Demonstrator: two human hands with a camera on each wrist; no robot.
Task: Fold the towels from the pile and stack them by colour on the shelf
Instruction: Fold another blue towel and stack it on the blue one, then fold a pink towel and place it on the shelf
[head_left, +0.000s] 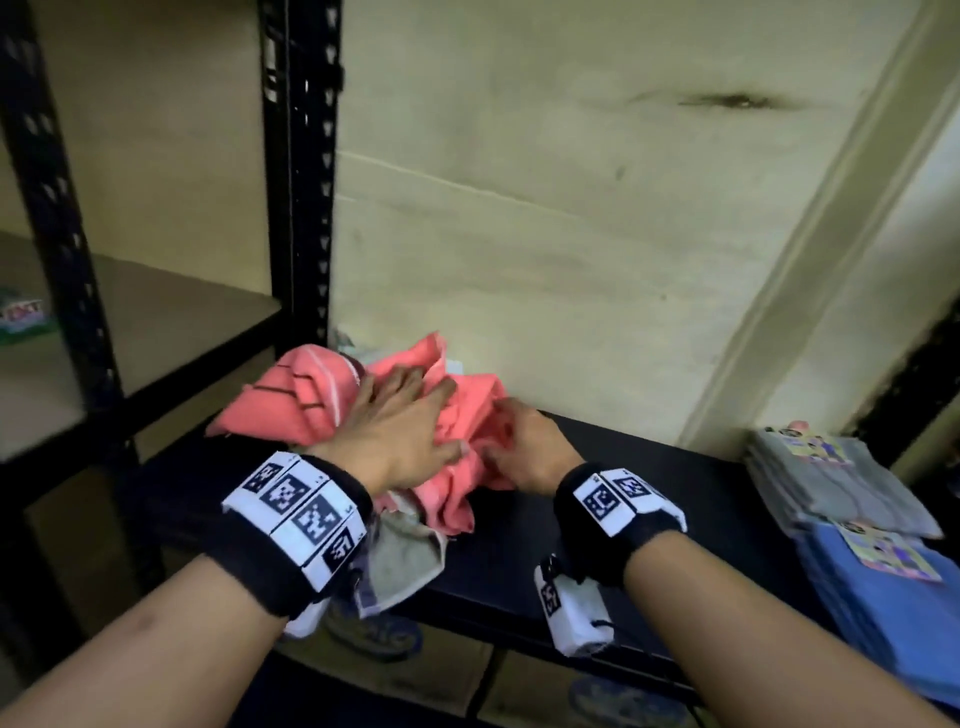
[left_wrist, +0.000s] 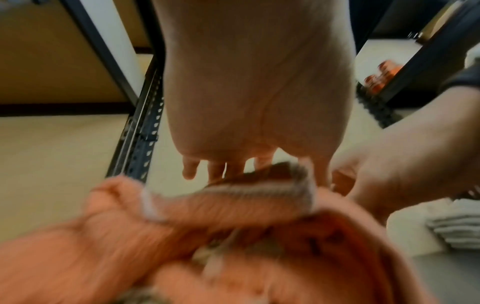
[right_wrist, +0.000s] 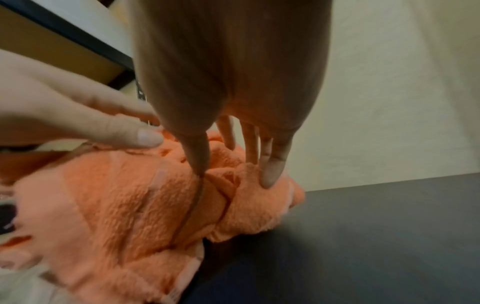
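Note:
A crumpled pile of pink towels (head_left: 306, 405) (left_wrist: 182, 257) (right_wrist: 116, 205) lies on the black shelf top (head_left: 571, 519) (right_wrist: 363, 236), near the wall. A grey towel (head_left: 405, 561) hangs out from under the pile at the front edge. My left hand (head_left: 400, 421) (left_wrist: 249, 164) rests on top of the pile with its fingers spread. My right hand (head_left: 519, 441) (right_wrist: 233, 174) is at the pile's right side. Its straight fingers touch the pink cloth and its thumb presses into a fold. The two thumbs nearly meet. The wrist views are blurred.
Folded grey towels (head_left: 821, 478) and folded blue towels (head_left: 883, 597) are stacked at the shelf's right end. A black perforated post (head_left: 301, 182) stands left of the pile, with a beige shelf board (head_left: 171, 332) beyond it. Cardboard boxes (head_left: 426, 675) sit below.

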